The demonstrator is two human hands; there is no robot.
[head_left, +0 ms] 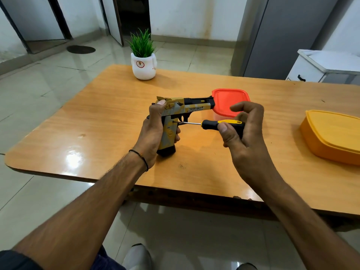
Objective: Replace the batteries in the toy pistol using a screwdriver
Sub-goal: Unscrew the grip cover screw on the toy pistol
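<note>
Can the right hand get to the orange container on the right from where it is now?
Probably yes: only bare table lies between the right hand and the orange container. But the hand grips the screwdriver, its tip at the toy pistol's grip, so that must go down first.

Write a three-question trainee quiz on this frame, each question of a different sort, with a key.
1. True or false: the left hand holds the pistol by its grip.
2. The tip of the screwdriver held in the right hand is at: A the muzzle; B the side of the grip; C the magazine base.
3. How many lidded boxes are on the table?

Key: 1 true. 2 B. 3 two: the red box and the orange box.
</note>
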